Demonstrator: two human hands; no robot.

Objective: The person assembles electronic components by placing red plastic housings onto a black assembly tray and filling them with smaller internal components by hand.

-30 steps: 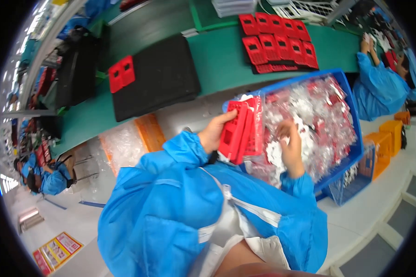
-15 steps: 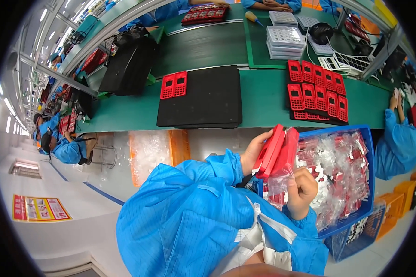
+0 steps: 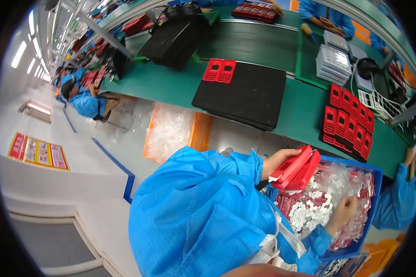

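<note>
My left hand [image 3: 278,162] grips red phone casings [image 3: 295,171] held together in a small stack at the near edge of the bench. No plastic film shows around them now. My right hand [image 3: 344,213] is over the blue crate [image 3: 378,187], its fingers curled closed. Clear plastic bags [image 3: 339,180] lie right beside its knuckles; whether it grips one is hidden. Inside the crate are bagged red casings [image 3: 289,203] and many small white pieces [image 3: 312,210].
Two red casings [image 3: 219,70] lie on a black pad [image 3: 245,94] on the green bench [image 3: 171,83]. Rows of red casings [image 3: 349,120] stand to the right. An orange box of clear plastic [image 3: 171,131] sits on the floor. Co-workers [image 3: 397,203] work nearby.
My right hand has come away from the casings, down and right over the crate. The clear bag around the held casings is off. The view has swung, shifting the bench rightward.
</note>
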